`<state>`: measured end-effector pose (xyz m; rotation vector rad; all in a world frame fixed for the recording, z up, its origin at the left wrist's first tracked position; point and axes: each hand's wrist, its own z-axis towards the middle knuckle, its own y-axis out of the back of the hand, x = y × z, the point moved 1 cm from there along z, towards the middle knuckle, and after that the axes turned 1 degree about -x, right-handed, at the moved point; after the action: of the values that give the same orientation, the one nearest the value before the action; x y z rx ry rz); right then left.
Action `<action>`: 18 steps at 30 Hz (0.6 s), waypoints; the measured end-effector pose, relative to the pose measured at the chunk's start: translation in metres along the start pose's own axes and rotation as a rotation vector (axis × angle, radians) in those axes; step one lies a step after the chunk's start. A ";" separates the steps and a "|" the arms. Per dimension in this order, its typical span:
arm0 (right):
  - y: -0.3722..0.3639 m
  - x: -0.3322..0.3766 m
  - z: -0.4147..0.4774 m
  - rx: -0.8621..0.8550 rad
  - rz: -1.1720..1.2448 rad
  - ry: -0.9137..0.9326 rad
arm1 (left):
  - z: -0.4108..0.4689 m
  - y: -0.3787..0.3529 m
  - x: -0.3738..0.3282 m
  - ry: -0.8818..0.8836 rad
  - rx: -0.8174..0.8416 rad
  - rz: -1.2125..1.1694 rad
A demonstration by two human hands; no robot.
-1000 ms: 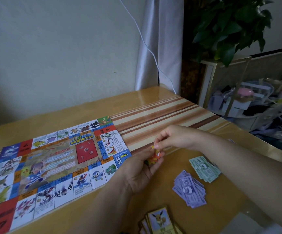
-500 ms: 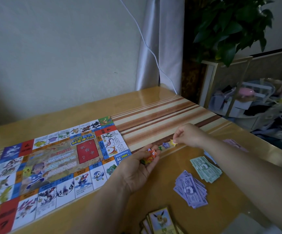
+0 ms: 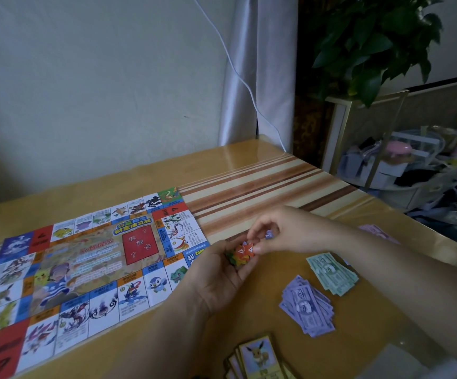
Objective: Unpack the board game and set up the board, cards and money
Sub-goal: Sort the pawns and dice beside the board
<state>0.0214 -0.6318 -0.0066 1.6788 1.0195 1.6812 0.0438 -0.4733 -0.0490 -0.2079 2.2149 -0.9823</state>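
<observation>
Game board (image 3: pixel 85 269) lies unfolded and flat on the left part of the table (image 3: pixel 249 165), picture side up. Left hand (image 3: pixel 219 277) is at the board's near right corner, palm up, fingers curled round a small pile of tokens (image 3: pixel 239 255) in orange, green and yellow. Right hand (image 3: pixel 284 233) is just beside it, thumb and fingertips pinching the orange pieces atop that pile; a purple bit shows inside its curled fingers. To the right lie green banknotes (image 3: pixel 331 272) and purple banknotes (image 3: pixel 306 307), two loose heaps near each other. Card stack (image 3: pixel 260 356) sits at the near edge, Eevee card face up.
</observation>
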 end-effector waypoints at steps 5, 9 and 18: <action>-0.007 0.002 0.004 -0.021 -0.039 -0.007 | -0.001 -0.001 0.002 0.013 0.020 0.023; -0.002 0.000 0.005 0.028 0.041 -0.061 | 0.000 0.000 0.001 0.020 0.018 0.020; 0.005 -0.011 0.008 0.030 0.353 -0.146 | 0.002 0.000 0.000 -0.031 0.013 0.052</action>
<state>0.0308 -0.6425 -0.0096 2.0615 0.7130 1.7290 0.0451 -0.4742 -0.0502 -0.1582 2.1743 -0.9585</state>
